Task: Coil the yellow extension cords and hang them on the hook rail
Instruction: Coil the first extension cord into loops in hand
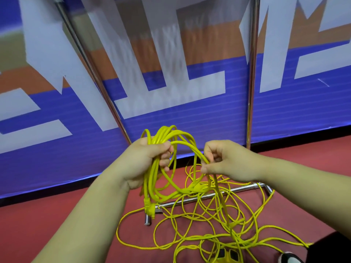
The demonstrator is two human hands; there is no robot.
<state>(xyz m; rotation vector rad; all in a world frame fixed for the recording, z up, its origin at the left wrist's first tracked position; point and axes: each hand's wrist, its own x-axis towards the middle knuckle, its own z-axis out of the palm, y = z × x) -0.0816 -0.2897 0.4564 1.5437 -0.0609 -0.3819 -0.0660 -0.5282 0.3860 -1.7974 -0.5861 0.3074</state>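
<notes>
Faced a blue banner [190,118] with big white shapes, crossed at the far left by a slanted metal pole [91,73]. Gripped a coil of yellow cord [150,179] in the left hand [140,164], with fingers curled tight round the gathered loops near their top. Had the coil hanging from that fist, with a yellow plug [149,209] dangling at its lower end (prongs too blurred to make out). Pinched a single yellow strand [199,153] between thumb and forefinger of the right hand [228,160], just right of the coil, with the other fingers curled in. Had the rest of the cord lying as a loose tangle [209,221] on the red floor [57,215], nearer than both hands and mostly to the right, draped across a chrome base bar [239,189]. Saw a second upright pole [251,73] rising farther right against the banner, and a dark shoe [288,258] in the near right corner, just beside the tangle's edge.
</notes>
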